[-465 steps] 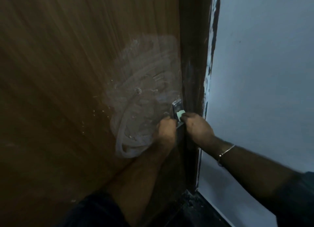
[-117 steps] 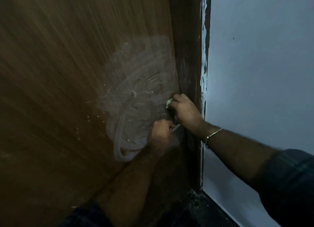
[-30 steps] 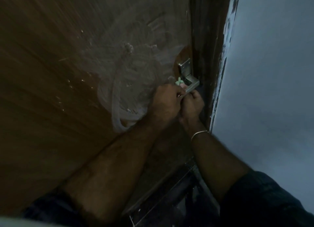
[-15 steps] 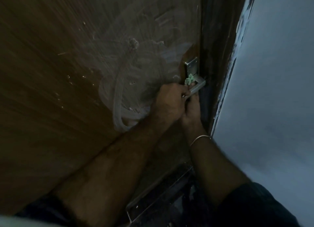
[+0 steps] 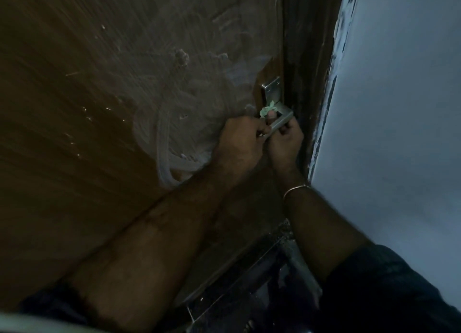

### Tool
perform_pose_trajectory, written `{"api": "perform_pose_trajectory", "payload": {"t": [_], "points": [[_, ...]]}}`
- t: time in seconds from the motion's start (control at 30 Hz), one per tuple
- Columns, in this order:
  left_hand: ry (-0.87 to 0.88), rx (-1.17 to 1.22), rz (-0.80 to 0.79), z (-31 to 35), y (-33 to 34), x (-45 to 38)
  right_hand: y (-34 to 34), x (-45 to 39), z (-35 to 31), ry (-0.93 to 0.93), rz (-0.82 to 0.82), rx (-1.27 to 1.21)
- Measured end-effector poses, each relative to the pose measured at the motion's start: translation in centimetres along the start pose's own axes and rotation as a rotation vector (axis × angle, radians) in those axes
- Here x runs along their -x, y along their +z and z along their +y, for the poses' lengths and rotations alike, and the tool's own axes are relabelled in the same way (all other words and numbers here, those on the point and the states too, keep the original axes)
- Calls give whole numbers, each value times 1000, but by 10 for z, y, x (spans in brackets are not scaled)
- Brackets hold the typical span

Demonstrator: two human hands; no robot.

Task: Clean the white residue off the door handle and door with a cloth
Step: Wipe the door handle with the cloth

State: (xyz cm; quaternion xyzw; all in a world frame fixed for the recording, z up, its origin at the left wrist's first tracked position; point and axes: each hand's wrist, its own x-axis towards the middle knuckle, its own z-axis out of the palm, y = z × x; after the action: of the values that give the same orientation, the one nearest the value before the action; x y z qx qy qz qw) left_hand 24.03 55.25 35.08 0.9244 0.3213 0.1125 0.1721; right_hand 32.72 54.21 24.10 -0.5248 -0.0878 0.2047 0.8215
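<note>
Brown wooden door (image 5: 74,158) across the left side, with a wide white smear (image 5: 179,103) of dried swirls from about 12 o'clock down to 7 o'clock of the metal handle (image 5: 282,119). Handle plate at the door's right edge, beside the dark frame (image 5: 306,58). Left hand (image 5: 239,143) at 8 o'clock of the handle, fingers curled around its lever end. Right hand (image 5: 287,143) just below the lever at 6 o'clock, thumb up, pinching a small pale green cloth (image 5: 268,109) against the top of the lever, close to the plate. Thin bracelet (image 5: 295,189) on the right wrist. Grey-blue wall (image 5: 399,133) at 3 o'clock.
</note>
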Motion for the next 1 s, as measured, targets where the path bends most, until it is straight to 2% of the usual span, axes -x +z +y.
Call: {"api": "perform_pose_trajectory", "payload": {"t": [0.1, 0.23, 0.33, 0.47, 0.6, 0.67, 0.8, 0.9, 1.0], "points": [[-13, -16, -3, -4, 2, 1, -9, -3, 4, 58, -49, 127], [-22, 7, -28, -4, 4, 3, -48, 8, 18, 384, 6, 291], [11, -15, 11, -3, 1, -2, -48, 15, 9, 300, -52, 236], [20, -11, 20, -8, 4, 0, -29, 9, -11, 195, -13, 148], [8, -27, 27, -6, 6, 1, -12, 4, -21, 309, 141, -134], [4, -27, 16, -4, 6, 0, -6, 4, -23, 374, 210, -178], [-24, -8, -4, -6, 5, 0, -9, 2, -28, 473, 103, -128], [-15, 14, 3, -8, 7, 0, -4, 15, -27, 526, 137, -145], [-1, 28, 8, -7, 7, -1, -1, 29, -24, 540, 95, -153]]}}
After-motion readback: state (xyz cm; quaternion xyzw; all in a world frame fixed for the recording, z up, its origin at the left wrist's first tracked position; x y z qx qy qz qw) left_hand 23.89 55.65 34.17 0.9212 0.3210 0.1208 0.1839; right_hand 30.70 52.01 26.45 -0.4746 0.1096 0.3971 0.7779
